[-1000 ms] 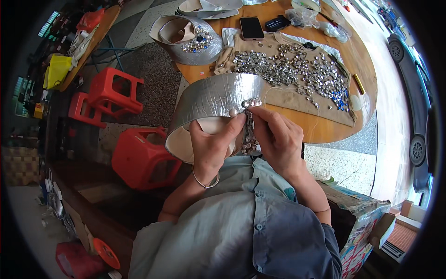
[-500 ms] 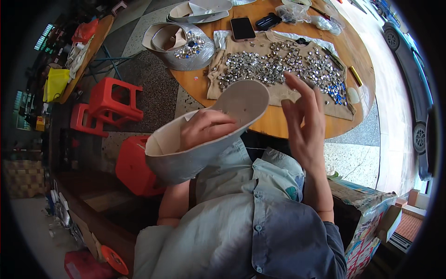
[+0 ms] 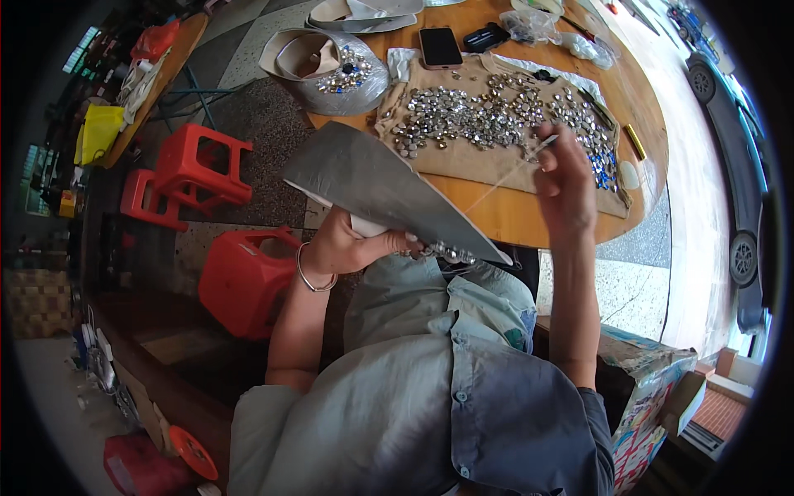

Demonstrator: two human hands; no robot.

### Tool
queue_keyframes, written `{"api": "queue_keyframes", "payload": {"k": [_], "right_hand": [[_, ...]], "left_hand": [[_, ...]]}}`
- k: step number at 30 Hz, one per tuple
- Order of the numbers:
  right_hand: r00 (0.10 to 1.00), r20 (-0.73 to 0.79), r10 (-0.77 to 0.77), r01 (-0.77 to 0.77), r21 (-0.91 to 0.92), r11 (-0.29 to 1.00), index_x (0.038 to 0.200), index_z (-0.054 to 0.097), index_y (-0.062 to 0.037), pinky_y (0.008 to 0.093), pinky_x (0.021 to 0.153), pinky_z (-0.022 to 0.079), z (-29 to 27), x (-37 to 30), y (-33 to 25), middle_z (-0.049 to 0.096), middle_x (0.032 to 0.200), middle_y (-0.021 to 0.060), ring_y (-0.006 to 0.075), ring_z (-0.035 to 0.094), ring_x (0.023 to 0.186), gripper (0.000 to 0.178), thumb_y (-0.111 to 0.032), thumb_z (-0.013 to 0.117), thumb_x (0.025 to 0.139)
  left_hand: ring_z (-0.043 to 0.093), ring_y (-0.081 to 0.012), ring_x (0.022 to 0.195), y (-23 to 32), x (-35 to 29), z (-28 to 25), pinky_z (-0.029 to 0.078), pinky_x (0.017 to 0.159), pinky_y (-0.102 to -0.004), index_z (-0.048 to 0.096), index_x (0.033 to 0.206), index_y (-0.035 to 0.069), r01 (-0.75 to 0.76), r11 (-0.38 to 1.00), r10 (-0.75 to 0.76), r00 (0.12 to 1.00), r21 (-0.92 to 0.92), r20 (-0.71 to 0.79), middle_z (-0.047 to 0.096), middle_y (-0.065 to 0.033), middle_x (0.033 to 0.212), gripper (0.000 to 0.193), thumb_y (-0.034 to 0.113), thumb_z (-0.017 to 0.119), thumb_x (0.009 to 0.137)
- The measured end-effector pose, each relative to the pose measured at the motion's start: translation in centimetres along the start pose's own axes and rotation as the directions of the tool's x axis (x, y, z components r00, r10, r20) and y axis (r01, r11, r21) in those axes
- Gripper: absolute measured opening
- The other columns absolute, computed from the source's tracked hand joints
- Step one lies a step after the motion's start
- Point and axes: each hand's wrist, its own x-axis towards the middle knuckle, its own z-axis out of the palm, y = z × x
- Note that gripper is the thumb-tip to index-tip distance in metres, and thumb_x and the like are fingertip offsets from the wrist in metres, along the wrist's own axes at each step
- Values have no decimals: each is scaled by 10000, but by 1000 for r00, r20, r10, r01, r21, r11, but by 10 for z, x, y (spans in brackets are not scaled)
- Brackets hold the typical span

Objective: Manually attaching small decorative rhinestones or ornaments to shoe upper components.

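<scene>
A silver-grey curved piece (image 3: pixel 364 178) with pale lining, which looks like a shoe upper, is tilted above my lap. My left hand (image 3: pixel 343 248) grips its lower edge, thumb beside a cluster of shiny stones (image 3: pixel 451 253). My right hand (image 3: pixel 569 178) is raised at the table's near edge, its fingers pinched on a thin, pale needle (image 3: pixel 547 142). A fine thread (image 3: pixel 496 183) runs taut from there down to the piece. Beyond, many loose clear and blue rhinestones (image 3: pixel 463 116) are spread on a tan cloth (image 3: pixel 488 169).
The round wooden table (image 3: pixel 463 192) also carries another silver upper (image 3: pixel 356 95) with stones, a phone (image 3: pixel 440 48), a black case (image 3: pixel 485 37), plastic bags (image 3: pixel 529 26) and a yellow tube (image 3: pixel 635 142). Red stools (image 3: pixel 203 165) stand at left; a patterned box (image 3: pixel 645 372) is at right.
The silver piece has turned over from its lining side to its outer side. My left hand has come from inside it to its lower edge. My right hand has moved slightly right, thread now visible.
</scene>
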Motion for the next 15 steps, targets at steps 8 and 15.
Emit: {"api": "queue_keyframes", "payload": {"k": [8, 15], "right_hand": [[892, 439, 105, -366, 567, 738, 901, 479, 22, 327, 764, 464, -360, -30, -183, 476, 743, 88, 189, 503, 713, 115, -20, 372, 912], [536, 784, -313, -838, 450, -307, 854, 526, 25, 321, 752, 472, -519, -140, -290, 530, 744, 121, 230, 536, 722, 179, -120, 432, 900]], "left_hand": [[547, -78, 738, 6, -10, -43, 420, 682, -223, 574, 925, 52, 9, 895, -243, 847, -445, -472, 580, 8, 812, 143, 168, 607, 846], [621, -152, 800, 6, -64, -138, 497, 728, -288, 594, 952, 41, -49, 789, -348, 786, -613, -511, 638, -58, 885, 154, 171, 551, 881]]}}
